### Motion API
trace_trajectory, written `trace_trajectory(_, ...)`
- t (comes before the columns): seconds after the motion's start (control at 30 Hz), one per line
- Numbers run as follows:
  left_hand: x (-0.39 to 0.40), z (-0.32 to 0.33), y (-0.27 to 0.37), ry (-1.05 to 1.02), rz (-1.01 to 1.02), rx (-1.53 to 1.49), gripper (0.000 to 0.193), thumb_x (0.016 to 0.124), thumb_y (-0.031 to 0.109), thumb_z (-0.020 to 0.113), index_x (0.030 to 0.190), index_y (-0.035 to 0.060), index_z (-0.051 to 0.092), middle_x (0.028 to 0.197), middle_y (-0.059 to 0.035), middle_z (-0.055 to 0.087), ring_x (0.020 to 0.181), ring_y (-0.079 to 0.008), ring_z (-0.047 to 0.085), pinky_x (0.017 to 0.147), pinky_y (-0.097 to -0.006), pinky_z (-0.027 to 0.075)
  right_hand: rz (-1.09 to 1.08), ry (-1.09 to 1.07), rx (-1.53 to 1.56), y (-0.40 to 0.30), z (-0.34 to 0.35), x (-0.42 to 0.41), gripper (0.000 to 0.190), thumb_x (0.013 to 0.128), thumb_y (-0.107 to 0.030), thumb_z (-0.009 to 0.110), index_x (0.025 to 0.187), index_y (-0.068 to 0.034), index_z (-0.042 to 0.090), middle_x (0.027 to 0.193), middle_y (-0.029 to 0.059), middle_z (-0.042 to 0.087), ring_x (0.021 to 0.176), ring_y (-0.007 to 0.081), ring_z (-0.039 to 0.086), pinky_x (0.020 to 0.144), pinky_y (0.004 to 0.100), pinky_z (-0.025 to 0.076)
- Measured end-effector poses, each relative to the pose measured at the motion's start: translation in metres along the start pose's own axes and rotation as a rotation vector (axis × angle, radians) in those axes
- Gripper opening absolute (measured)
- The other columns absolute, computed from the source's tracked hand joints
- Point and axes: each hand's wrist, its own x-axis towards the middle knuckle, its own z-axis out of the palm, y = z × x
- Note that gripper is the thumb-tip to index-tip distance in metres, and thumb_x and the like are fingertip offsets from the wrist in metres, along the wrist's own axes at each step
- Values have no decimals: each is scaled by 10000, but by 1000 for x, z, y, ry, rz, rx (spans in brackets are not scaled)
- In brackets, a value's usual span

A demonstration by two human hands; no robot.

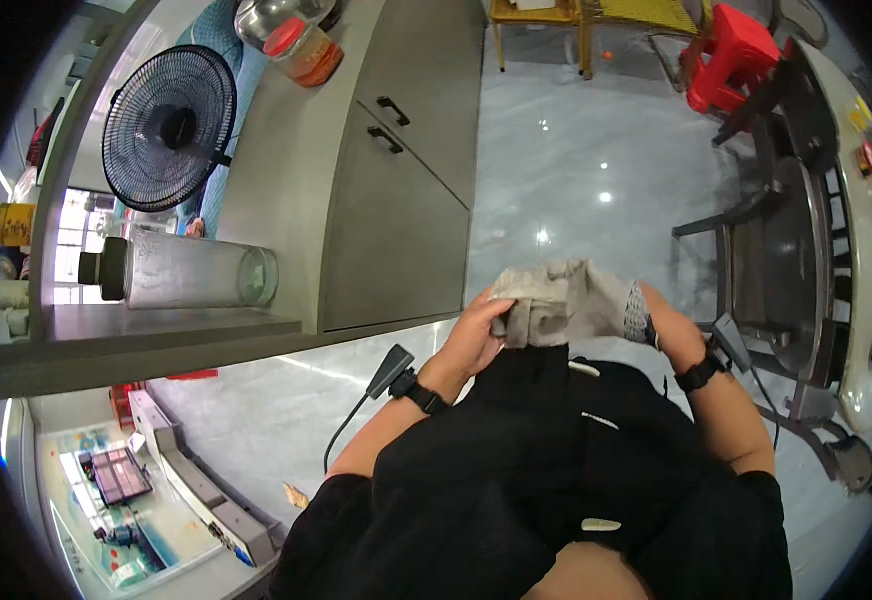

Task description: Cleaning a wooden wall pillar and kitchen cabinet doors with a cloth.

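In front of my body is a greyish-beige fabric piece (556, 304), creased and smudged, with a knitted grey band (637, 313) at its right end. It looks like a work glove. My left hand (481, 334) grips its left end, the thumb lying over the folded fabric. My right hand (653, 311) goes into the banded end as far as the wrist, so the fabric hides its fingers. Black straps with dark devices circle both wrists.
At left a grey cabinet (406, 225) carries a large clear bottle (188, 274) on its side in view, a fan (169, 127) and a red-lidded jar (304, 52). Dark chairs (773, 247) and a pale table (856, 300) line the right. Red stools (732, 60) stand beyond.
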Motion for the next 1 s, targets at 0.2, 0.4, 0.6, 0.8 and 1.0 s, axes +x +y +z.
trace_trajectory(0.2, 44, -5, 30, 112, -26, -26, 507, 949, 176, 510, 1409, 43, 342, 1316, -103, 502, 1199, -224, 507, 997, -402, 420, 18, -202, 460, 6, -23, 103, 324, 797, -132, 666, 1043, -2, 500, 833, 204, 646, 802, 337, 654, 638, 400, 531)
trace_trajectory(0.4, 80, 22, 50, 94, 7, -65, 615, 978, 247, 515, 1473, 86, 188, 1443, -114, 343, 1325, -265, 376, 1057, -474, 384, -271, -122, 53, 18, -36, 145, 116, 759, -73, 585, 843, 1, 615, 769, 212, 639, 755, 398, 630, 663, 430, 503)
trace_trajectory(0.6, 110, 21, 66, 417, 189, -326, 421, 962, 138, 543, 1355, 76, 407, 1260, -78, 552, 1154, -209, 544, 959, -375, 465, -481, -501, -69, -49, -125, 228, 183, 690, -129, 609, 816, 2, 626, 780, 224, 632, 766, 423, 614, 686, 478, 492)
trace_trajectory(0.8, 135, 25, 81, 651, 527, -411, 339, 941, 45, 518, 1279, 42, 491, 1220, -87, 590, 1118, -219, 577, 953, -374, 471, -455, -432, 186, -14, -145, 281, 400, 755, -255, 693, 1053, -40, 534, 1006, 140, 612, 936, 323, 601, 811, 416, 480)
trace_trajectory(1.0, 119, 15, 96, 747, 717, -383, 360, 946, 88, 547, 1294, 26, 482, 1254, -96, 579, 1142, -233, 568, 979, -369, 450, -604, -605, 155, 7, -156, 324, 466, 841, -277, 674, 1220, -48, 526, 1051, 159, 634, 940, 331, 618, 812, 405, 493)
